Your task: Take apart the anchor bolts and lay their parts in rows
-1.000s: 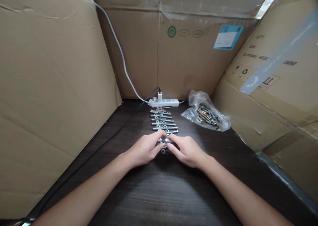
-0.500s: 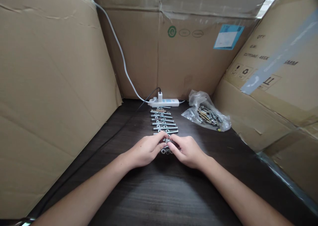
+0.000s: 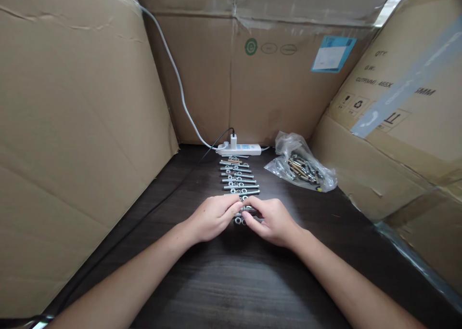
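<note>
My left hand (image 3: 214,217) is closed, its thumb and forefinger pinched at the left end of a metal bolt (image 3: 250,211). Those fingertips cover that end, so any nut on it is hidden. From the other side my right hand (image 3: 272,219) grips the same bolt between thumb and bent forefinger. Both hands' fingertips meet just above the dark table. A nut (image 3: 237,220) and a washer lie right below the fingers. Beyond the hands runs a column of bolts (image 3: 240,181), lying crosswise, with several nuts and washers among them.
A clear plastic bag (image 3: 303,167) of loose metal fasteners lies at the back right. Behind the bolts sits a white power strip (image 3: 240,150) with a plug and cables. A black cable (image 3: 159,203) crosses the table's left side. Cardboard boxes (image 3: 195,78) wall in the back and both sides.
My left fingers have closed further over the bolt's left end, hiding the metal seen there before. The right thumb and forefinger have spread slightly, showing more of the bolt.
</note>
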`<action>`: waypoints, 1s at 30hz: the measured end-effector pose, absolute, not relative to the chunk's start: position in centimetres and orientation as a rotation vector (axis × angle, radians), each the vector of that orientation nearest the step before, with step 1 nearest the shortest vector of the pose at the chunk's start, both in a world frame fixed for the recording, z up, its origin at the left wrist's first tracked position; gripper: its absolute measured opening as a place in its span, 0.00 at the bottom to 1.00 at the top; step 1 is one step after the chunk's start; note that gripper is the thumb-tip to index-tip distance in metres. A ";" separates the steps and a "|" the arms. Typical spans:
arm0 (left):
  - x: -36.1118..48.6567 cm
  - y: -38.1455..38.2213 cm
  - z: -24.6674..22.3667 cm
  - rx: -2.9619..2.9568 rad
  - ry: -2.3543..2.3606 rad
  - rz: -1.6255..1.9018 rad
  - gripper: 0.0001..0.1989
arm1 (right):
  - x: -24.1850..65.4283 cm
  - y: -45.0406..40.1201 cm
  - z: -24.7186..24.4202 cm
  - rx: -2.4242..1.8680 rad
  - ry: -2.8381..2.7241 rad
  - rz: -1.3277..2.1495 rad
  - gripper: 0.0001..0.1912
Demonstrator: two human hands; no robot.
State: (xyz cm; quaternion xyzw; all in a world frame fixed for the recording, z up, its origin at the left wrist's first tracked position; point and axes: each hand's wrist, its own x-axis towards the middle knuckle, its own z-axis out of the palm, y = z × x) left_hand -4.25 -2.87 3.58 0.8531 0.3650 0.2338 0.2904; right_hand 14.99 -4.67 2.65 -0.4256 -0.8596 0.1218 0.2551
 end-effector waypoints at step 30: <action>-4.2 -3.0 3.4 2.235 0.961 0.616 0.09 | 15.2 -4.4 2.2 -1.184 -2.249 0.271 0.10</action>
